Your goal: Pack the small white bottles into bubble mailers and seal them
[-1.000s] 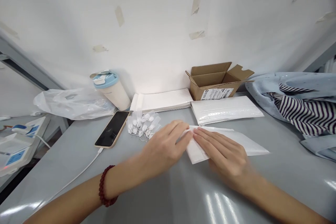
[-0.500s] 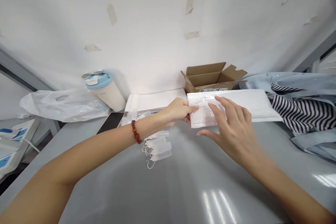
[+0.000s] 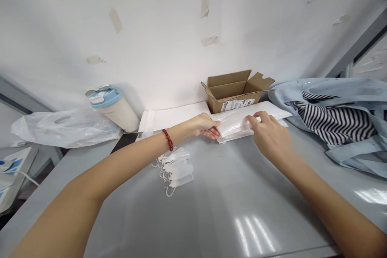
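The white padded envelope (image 3: 231,125) was held before the cardboard box (image 3: 231,93); the left hand (image 3: 208,125) pinched its left end, thumb uppermost, apparently for steadiness; the right hand (image 3: 269,134), half-curled, touched its face, grip unclear; loop-ended plastic tubes (image 3: 181,168) lay aside.

Surface: glossy grey table (image 3: 205,217), with light reflected near the front. At left rear: crumpled translucent white plastic bag (image 3: 69,135); cream cylindrical tumbler with light-blue lid (image 3: 119,111); black-screened rectangular phone (image 3: 124,142), partly covered. Centre: flat white rectangular stack (image 3: 181,116) at the wall; small translucent plastic pieces with thin white loops (image 3: 178,169) nearer the front. Right of the stack: open brown cardboard box (image 3: 231,92). Far right: light-blue cloth with black-and-white striped fabric (image 3: 338,119), heaped.
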Demonstrator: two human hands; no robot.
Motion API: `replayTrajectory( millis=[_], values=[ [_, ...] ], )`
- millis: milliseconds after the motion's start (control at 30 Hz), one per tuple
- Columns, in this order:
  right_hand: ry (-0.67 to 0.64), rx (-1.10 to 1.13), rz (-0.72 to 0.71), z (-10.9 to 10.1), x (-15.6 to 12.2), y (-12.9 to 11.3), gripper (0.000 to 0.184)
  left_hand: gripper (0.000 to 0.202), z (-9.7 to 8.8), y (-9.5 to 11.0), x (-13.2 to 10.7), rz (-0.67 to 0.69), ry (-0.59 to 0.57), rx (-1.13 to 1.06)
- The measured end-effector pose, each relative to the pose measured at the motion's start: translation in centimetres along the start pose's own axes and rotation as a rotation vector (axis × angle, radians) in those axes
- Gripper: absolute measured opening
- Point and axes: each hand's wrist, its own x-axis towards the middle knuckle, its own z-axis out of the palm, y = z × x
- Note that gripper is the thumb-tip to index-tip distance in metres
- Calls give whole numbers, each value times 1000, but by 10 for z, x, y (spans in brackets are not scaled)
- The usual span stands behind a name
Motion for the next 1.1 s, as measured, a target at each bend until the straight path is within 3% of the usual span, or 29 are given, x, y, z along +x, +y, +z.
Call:
replayTrajectory(
  millis=[200, 367, 533, 667, 800, 1100],
  values=[
    [-17, 36, 4, 1, 0, 0, 28, 30, -13, -5, 1, 115, 136, 350],
    [-23, 65, -12, -7, -5, -5, 28, 25, -49, -14, -9, 225, 398, 798],
    [-30, 91, -52, -7, -8, -12, 23, 18, -75, -22, -15, 239, 497, 1114],
    [-18, 92, -62, -4, -8, -13, 23, 14, -74, -27, -15, 280, 517, 1300],
    [-3, 98, -75, -4, -9, -13, 23, 24, -65, -32, -20, 331, 523, 1465],
    [42, 116, -101, -5, -12, -17, 27, 37, -54, -35, -21, 256, 629, 1607]
  ],
)
